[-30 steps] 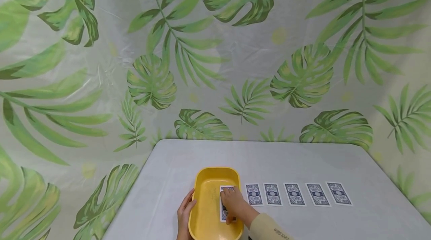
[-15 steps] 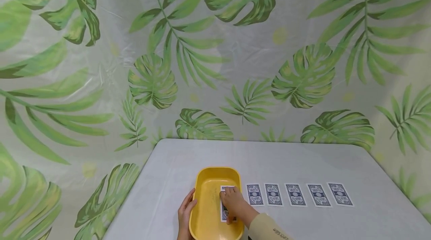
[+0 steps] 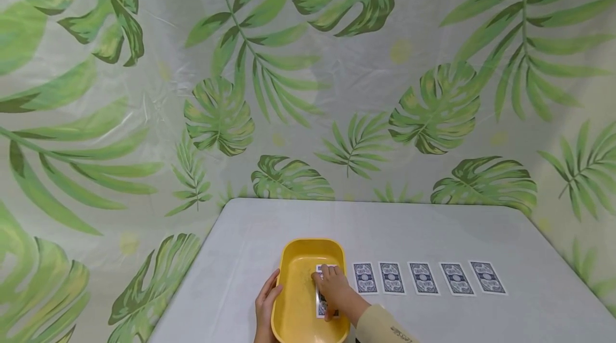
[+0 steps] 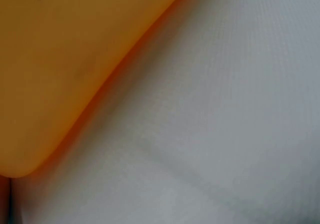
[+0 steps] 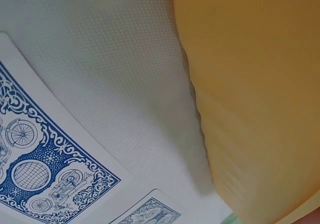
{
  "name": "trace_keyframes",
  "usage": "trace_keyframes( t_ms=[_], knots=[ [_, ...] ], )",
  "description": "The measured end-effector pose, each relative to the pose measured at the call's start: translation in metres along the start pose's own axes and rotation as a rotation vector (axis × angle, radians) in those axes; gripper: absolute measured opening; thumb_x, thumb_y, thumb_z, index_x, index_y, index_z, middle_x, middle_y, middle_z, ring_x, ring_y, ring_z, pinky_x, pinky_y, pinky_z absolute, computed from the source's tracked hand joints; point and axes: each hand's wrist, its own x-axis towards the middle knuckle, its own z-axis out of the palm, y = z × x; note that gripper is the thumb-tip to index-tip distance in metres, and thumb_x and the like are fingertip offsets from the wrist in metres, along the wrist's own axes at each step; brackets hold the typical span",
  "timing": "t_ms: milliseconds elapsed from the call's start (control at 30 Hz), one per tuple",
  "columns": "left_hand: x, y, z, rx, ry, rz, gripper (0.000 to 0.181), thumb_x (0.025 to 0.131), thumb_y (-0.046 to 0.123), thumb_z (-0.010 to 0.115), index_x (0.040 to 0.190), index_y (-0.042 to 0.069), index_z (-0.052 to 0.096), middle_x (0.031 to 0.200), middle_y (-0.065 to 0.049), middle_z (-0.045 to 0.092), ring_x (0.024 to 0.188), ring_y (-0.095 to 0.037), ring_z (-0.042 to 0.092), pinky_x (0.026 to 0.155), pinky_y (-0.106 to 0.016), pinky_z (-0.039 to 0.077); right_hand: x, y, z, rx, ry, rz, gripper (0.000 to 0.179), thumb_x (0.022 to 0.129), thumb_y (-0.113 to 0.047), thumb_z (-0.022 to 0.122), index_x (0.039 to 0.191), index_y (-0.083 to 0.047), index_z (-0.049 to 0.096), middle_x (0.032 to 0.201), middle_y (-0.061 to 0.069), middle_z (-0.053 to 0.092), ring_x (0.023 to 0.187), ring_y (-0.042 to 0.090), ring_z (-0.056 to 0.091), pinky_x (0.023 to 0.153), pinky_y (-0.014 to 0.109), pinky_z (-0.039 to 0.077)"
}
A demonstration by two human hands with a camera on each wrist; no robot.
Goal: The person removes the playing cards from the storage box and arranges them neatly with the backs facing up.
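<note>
A deep yellow tray (image 3: 293, 311) with rounded corners stands near the front of the table. My left hand (image 3: 264, 305) holds its left side, thumb at the rim and fingers along the outer wall. Inside the tray, toward its right side, a blue-backed playing card (image 3: 320, 305) shows its back. My right hand (image 3: 335, 290) reaches over the right rim and holds this card by its ends, fingers near the far end and thumb near the close end. It covers much of the card. Neither wrist view shows the fingers at work; the left has the tray wall (image 4: 60, 73).
Several blue-backed playing cards lie in a row right of the tray, the nearest card (image 3: 366, 279) close to its rim and the farthest card (image 3: 487, 277) at the right. A white cloth covers the table (image 3: 409, 230). Behind hangs a leaf-patterned curtain (image 3: 356, 81).
One finger of my right hand has shifted slightly left, past the card's left edge. The tray, my left hand and the row of cards keep their places.
</note>
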Motion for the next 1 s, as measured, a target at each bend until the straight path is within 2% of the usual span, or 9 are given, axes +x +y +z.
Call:
trace_keyframes(
  t_ms=[133,267,367,500,667,767,1000],
  knots=[
    [0.001,-0.001,0.001,-0.008,0.001,0.003,0.049,0.089,0.023,0.055,0.135,0.010,0.045,0.141,-0.011,0.041,0.111,-0.009,0.053,0.089,-0.023,0.047,-0.005,0.002,0.000,-0.055,0.077,-0.023,0.094,0.043,-0.076,0.069,0.118,-0.026,0.041,0.105,0.002,0.043,0.091,0.017,0.047,0.087,0.026,0.038],
    [-0.002,-0.001,0.001,0.000,-0.001,-0.008,0.050,0.089,0.026,0.056,0.135,0.012,0.045,0.145,-0.014,0.035,0.118,-0.013,0.049,0.092,-0.025,0.046,-0.010,0.005,0.001,-0.132,0.133,-0.060,0.087,0.043,-0.081,0.062,0.111,-0.031,0.043,0.106,-0.001,0.043,0.087,0.016,0.048,0.080,0.025,0.036],
    [-0.003,0.000,0.000,0.013,0.005,-0.004,0.049,0.089,0.025,0.055,0.135,0.012,0.045,0.144,-0.016,0.034,0.118,-0.014,0.048,0.091,-0.024,0.046,-0.012,0.006,0.000,-0.163,0.107,-0.088,0.082,0.047,-0.083,0.057,0.111,-0.033,0.043,0.114,-0.003,0.043,0.092,0.016,0.050,0.081,0.026,0.036],
    [-0.001,0.001,0.001,0.002,0.004,0.017,0.047,0.090,0.021,0.053,0.135,0.009,0.044,0.140,-0.014,0.041,0.112,-0.013,0.053,0.088,-0.023,0.047,-0.018,0.007,-0.004,-0.174,0.065,-0.124,0.084,0.051,-0.084,0.054,0.115,-0.032,0.041,0.118,-0.004,0.043,0.098,0.017,0.051,0.086,0.027,0.036],
    [0.001,0.001,0.002,-0.010,-0.002,0.033,0.046,0.090,0.019,0.054,0.134,0.008,0.046,0.137,-0.010,0.047,0.107,-0.008,0.055,0.088,-0.021,0.047,-0.026,0.005,-0.008,-0.157,0.062,-0.169,0.085,0.051,-0.085,0.053,0.113,-0.028,0.043,0.109,-0.005,0.045,0.088,0.014,0.050,0.081,0.026,0.037],
    [0.000,0.002,0.002,0.001,0.003,0.041,0.046,0.089,0.019,0.054,0.133,0.008,0.046,0.135,-0.009,0.048,0.106,-0.008,0.055,0.087,-0.020,0.047,-0.029,0.006,-0.010,-0.134,0.063,-0.193,0.086,0.053,-0.084,0.053,0.115,-0.025,0.045,0.108,-0.006,0.048,0.087,0.012,0.049,0.083,0.027,0.037],
    [-0.002,0.002,0.002,0.001,0.019,0.040,0.045,0.089,0.017,0.054,0.132,0.006,0.047,0.135,-0.010,0.049,0.105,-0.008,0.056,0.086,-0.019,0.047,-0.033,0.009,-0.014,0.026,0.115,-0.242,0.077,0.059,-0.075,0.061,0.114,-0.020,0.053,0.104,-0.007,0.056,0.090,0.009,0.052,0.088,0.028,0.039]
  ],
)
